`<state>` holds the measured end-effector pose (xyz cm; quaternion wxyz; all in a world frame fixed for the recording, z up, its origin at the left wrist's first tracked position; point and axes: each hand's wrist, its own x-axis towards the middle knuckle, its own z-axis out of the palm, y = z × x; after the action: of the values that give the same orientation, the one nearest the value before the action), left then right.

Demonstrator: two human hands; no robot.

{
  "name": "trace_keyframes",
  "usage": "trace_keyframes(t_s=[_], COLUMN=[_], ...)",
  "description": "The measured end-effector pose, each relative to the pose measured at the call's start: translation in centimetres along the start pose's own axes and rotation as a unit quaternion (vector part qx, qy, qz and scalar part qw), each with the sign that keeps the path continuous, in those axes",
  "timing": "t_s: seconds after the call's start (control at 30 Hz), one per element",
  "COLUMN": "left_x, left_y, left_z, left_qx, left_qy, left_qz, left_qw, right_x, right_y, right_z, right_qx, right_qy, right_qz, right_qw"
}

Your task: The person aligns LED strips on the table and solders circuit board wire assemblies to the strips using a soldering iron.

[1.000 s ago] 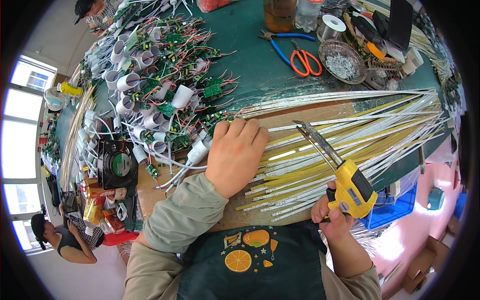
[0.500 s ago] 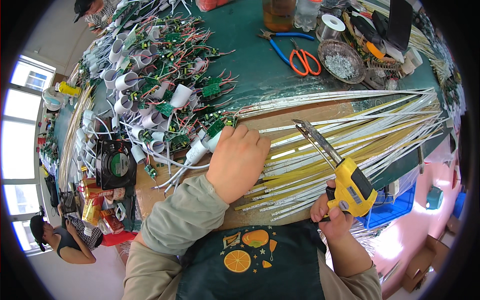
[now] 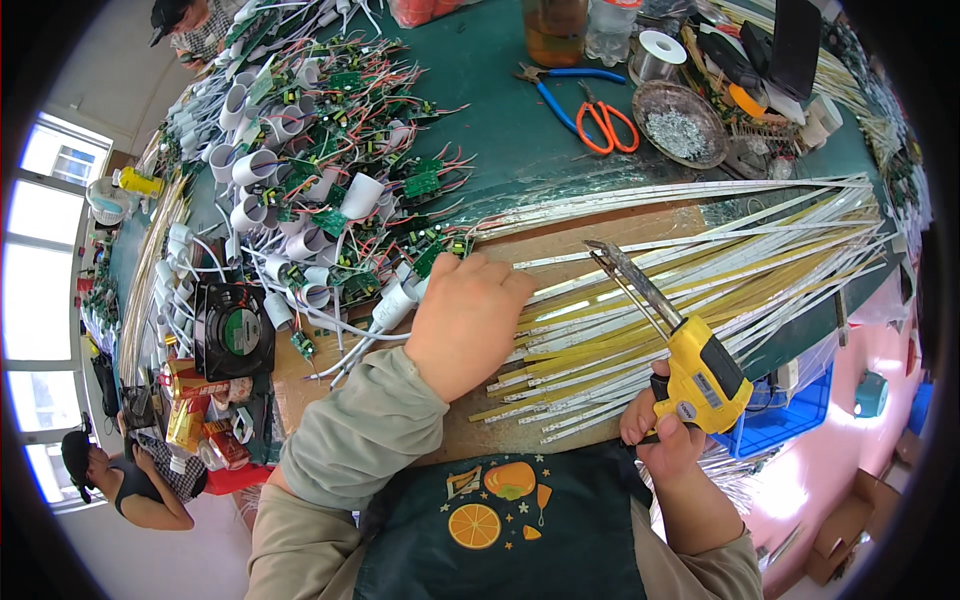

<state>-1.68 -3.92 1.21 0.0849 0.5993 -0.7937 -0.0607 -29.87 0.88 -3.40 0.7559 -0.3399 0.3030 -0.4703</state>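
My left hand (image 3: 470, 322) is closed, back of the hand up, at the right edge of a heap of green circuit boards (image 3: 422, 178) with red and white wires. Its fingers curl away from view, so whatever they pinch is hidden. Just left of it lies a white plastic lamp housing (image 3: 392, 306) with grey leads. In my right hand (image 3: 660, 432) is a yellow-and-black soldering gun (image 3: 708, 376), its long metal tip slanting up and left. That tip hovers over a fan of white and yellow LED strips (image 3: 640, 330) on a brown board (image 3: 600, 222).
Blue-handled pliers (image 3: 556, 105), orange-handled scissors (image 3: 606, 128), a solder spool (image 3: 660, 55) and a dish of small clear pieces (image 3: 682, 132) stand toward the far right. A black fan (image 3: 234, 328) sits at left. Below the table's right edge is a blue crate (image 3: 790, 415). Two other people are at left.
My left hand has shifted slightly to the left, still closed. My right hand and the soldering gun stay in nearly the same place.
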Motion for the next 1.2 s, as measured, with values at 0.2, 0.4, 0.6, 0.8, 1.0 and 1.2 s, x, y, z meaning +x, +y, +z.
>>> trace_keyframes(t_s=[0.2,0.4,0.6,0.8,1.0,1.2], left_x=[-0.2,-0.2,-0.3,-0.2,-0.1,-0.1], left_y=[-0.7,-0.7,0.3,0.5,-0.6,-0.8], left_z=[-0.8,-0.7,-0.1,0.1,0.4,0.5], left_qx=[-0.020,0.008,0.074,0.099,0.037,0.032], left_qy=[0.003,-0.010,0.038,0.048,0.058,0.084], left_qz=[-0.006,-0.006,0.043,0.039,0.025,0.030], left_qw=[1.000,1.000,0.996,0.993,0.997,0.996], right_x=[0.1,0.0,0.0,0.0,0.0,0.0], right_y=[0.0,0.0,0.0,0.0,-0.1,-0.1], right_z=[0.1,0.0,0.0,0.0,0.0,0.2], right_qx=[0.003,0.000,-0.002,-0.003,-0.006,-0.006], right_qy=[0.001,0.004,0.006,0.002,-0.001,-0.002], right_qz=[0.000,0.004,0.002,0.004,0.007,-0.001], right_qw=[1.000,1.000,1.000,1.000,1.000,1.000])
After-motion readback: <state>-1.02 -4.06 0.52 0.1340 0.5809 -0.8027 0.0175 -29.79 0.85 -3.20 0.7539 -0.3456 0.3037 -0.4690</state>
